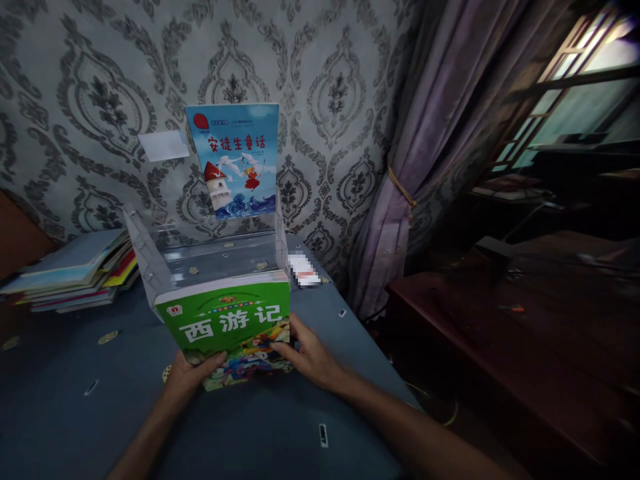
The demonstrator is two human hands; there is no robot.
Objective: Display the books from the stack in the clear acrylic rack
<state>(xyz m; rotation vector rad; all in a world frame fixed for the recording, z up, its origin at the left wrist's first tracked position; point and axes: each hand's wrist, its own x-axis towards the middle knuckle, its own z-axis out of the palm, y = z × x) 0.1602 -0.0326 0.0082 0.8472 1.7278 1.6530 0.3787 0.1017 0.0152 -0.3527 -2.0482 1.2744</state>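
Note:
A green book (233, 333) with white Chinese characters is held upright, cover toward me, at the front of a clear plastic holder (150, 257). My left hand (193, 373) grips its lower left edge, thumb on the cover. On the right edge my right hand (307, 353) holds the same book, thumb also on the cover; the other fingers are partly hidden behind it. At the back of the holder stands a blue book (240, 160) with red characters and a picture of a tower and waves.
Stacked books and papers (75, 270) lie at the left of the blue-grey table (360, 373). A blurred-out white item (304, 269) lies right of the holder. A purple curtain (387, 233) hangs by the patterned wall; a dark red table (490, 347) is at the right.

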